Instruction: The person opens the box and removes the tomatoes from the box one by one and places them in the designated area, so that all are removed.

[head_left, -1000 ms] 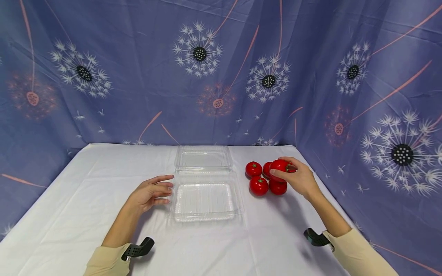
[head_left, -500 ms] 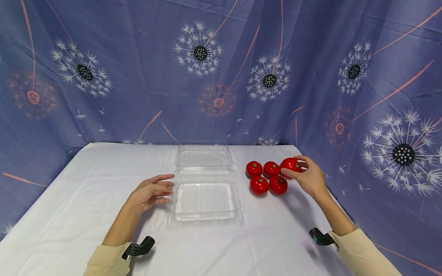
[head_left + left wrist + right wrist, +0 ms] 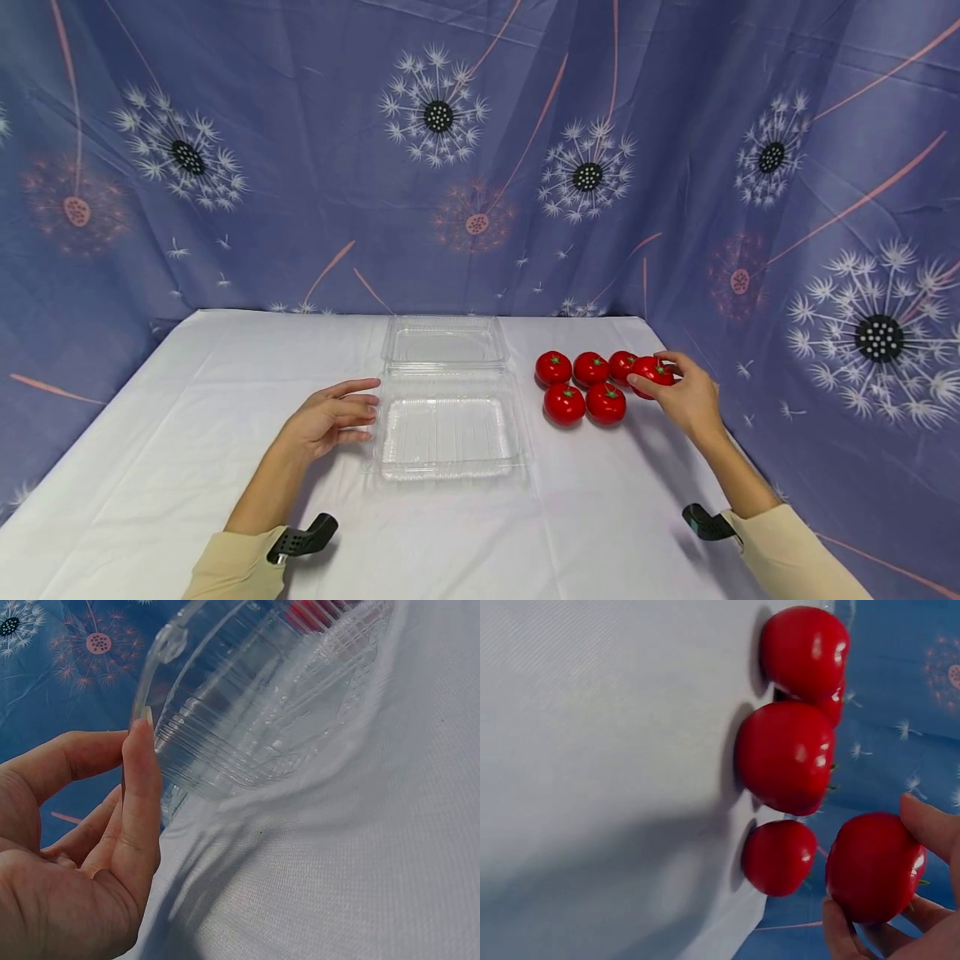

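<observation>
My right hand (image 3: 686, 396) holds a red tomato (image 3: 649, 377) between thumb and fingers; in the right wrist view this tomato (image 3: 875, 868) is raised off the cloth, its green stem turned towards the palm. Several more tomatoes (image 3: 564, 405) sit close together in two rows just left of it. At the left, my left hand (image 3: 327, 421) pinches the side rim of a clear plastic clamshell container (image 3: 450, 467), as the left wrist view shows with the fingers (image 3: 141, 802) at the rim. The container lies unfolded, its lid (image 3: 444, 343) at the back.
A white cloth (image 3: 150, 467) covers the table. Behind it and along the right side hangs a blue curtain (image 3: 322, 167) with dandelion prints. Each wrist carries a black camera mount (image 3: 303, 539).
My right hand has moved right with the held tomato, from above the group to its right end, and lowered somewhat. The left hand and the container have stayed put.
</observation>
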